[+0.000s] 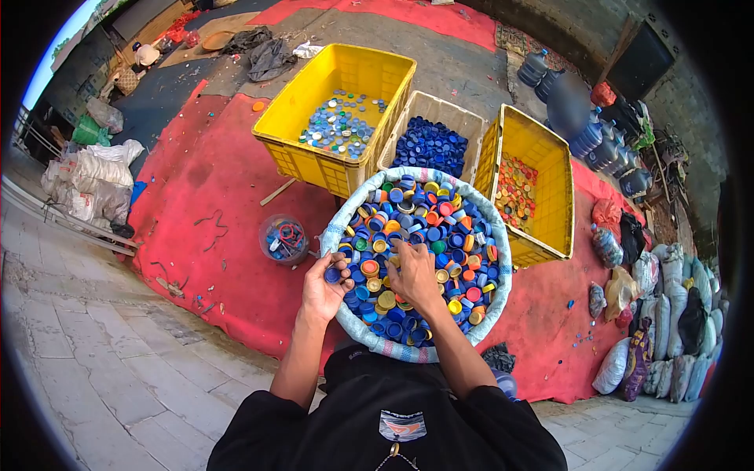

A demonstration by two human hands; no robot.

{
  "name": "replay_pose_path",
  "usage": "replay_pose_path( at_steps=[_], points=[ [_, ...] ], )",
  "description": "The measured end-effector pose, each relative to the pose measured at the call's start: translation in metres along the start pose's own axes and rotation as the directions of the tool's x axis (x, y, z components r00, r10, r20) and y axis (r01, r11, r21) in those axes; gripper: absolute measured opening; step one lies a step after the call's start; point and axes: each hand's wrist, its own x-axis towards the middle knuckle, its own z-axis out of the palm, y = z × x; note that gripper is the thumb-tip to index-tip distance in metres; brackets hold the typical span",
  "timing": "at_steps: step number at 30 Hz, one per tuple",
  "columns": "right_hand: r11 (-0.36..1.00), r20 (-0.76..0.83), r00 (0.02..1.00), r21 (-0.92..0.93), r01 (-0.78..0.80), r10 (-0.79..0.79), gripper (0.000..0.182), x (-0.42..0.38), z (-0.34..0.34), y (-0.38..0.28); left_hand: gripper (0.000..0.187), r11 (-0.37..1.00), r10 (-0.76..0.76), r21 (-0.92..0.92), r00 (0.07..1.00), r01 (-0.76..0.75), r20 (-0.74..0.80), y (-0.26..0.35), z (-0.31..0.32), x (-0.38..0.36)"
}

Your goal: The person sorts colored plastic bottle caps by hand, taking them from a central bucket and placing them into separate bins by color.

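A round basket with a pale cloth-wrapped rim [500,294] is full of mixed bottle caps [386,299], many of them blue, others orange, yellow, red and green. My left hand [323,289] is at the basket's left edge, palm up, its fingers closed on a blue cap [332,275]. Over the middle of the pile, my right hand [415,275] reaches in with bent fingers touching the caps. Whether it grips one is hidden. Beyond the basket stand a yellow crate [314,161] with pale and green caps, a whitish crate [424,102] with blue caps, and another yellow crate [550,196] with red and yellow caps.
Left of the basket, a clear bucket [284,239] with small items stands on the red sheet [196,173]. Stacked sacks [675,314] and large water bottles [597,145] are at the right. More sacks [90,184] lie at the left. A person [147,55] is at the far left.
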Motion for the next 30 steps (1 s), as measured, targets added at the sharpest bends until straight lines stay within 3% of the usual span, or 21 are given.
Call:
replay_pose_path(
  at_steps=[5,20,26,30],
  points=[
    [0.987,0.118,0.991,-0.157,-0.043,0.062,0.040,0.009,0.020,0.000,0.017,0.993,0.012,0.114,1.000,-0.011,-0.016,0.000,-0.011,-0.007],
    [0.965,-0.001,0.996,-0.247,-0.088,0.091,0.038,0.009,0.048,0.015,0.011,0.938,0.111,0.336,0.992,-0.082,-0.066,-0.010,0.003,-0.011],
    [0.997,-0.214,0.975,-0.047,-0.062,0.051,0.042,0.005,0.023,0.009,0.014,0.882,0.158,0.455,0.986,-0.120,-0.048,-0.016,0.005,-0.009],
    [0.879,-0.247,0.921,0.446,-0.168,0.301,0.044,-0.007,0.019,0.038,0.022,0.713,0.227,0.682,0.974,-0.163,-0.004,-0.020,0.012,-0.006]
  ],
)
